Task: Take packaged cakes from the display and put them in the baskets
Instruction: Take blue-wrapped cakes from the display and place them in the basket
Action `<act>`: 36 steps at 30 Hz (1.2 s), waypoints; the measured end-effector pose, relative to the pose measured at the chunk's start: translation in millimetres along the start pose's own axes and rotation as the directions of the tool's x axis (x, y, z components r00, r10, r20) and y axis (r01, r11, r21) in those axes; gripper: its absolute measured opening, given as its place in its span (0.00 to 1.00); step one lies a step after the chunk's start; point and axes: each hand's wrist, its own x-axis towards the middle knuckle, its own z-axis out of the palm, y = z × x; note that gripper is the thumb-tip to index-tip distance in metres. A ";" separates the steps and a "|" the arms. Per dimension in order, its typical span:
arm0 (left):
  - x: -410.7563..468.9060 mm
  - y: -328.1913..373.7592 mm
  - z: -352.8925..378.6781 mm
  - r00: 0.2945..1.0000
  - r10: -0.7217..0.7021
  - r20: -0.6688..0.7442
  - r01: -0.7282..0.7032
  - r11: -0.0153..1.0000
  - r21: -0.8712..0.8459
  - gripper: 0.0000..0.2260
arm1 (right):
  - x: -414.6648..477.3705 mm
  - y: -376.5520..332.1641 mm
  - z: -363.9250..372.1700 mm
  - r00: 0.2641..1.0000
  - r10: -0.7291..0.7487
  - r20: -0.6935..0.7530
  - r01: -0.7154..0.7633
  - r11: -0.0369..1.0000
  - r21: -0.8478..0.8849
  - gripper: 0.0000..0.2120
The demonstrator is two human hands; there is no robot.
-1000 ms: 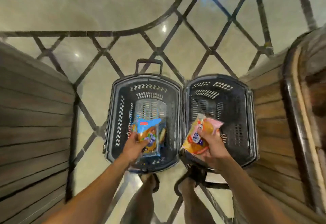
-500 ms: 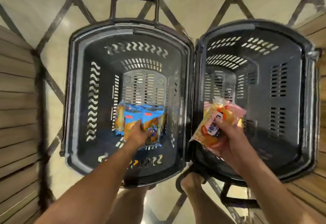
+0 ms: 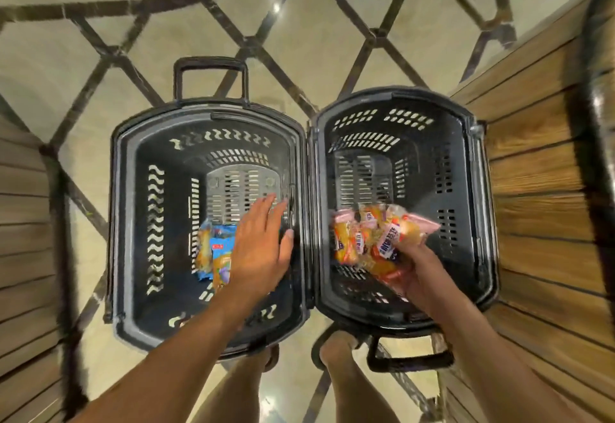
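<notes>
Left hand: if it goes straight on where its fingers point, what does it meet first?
The left hand would likely meet the inner wall of the left basket, beside the right basket; depth is unclear.

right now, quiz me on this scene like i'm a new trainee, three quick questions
1. True or false: the left hand in the left basket grips the blue cake pack.
2. Where are the pink-and-orange cake packs? A) in the left basket B) within the right basket C) in the left hand
3. Which hand grips a pack?
Key: 1. False: its fingers are straight, above the pack. 2. B. 3. The right hand.
</notes>
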 end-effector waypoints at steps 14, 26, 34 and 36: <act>21.0 42.5 68.5 0.964 0.252 0.091 -0.267 0.882 0.388 0.24 | 150.2 28.2 -93.9 0.941 -0.035 -0.337 -0.169 0.813 -0.557 0.20; 23.1 45.6 68.4 0.968 0.219 0.126 -0.252 0.872 0.420 0.26 | 186.2 35.4 -112.7 0.923 -0.128 -0.363 -0.234 0.563 -0.793 0.29; 21.0 70.0 31.7 0.951 0.132 0.281 -0.247 0.869 0.430 0.26 | 97.9 3.6 -87.4 0.942 -0.085 -0.325 -0.214 0.594 -0.775 0.10; 18.5 89.8 6.7 0.941 0.092 0.325 -0.238 0.864 0.444 0.28 | 60.5 -10.9 -75.5 0.967 -0.089 -0.240 -0.141 0.595 -0.791 0.04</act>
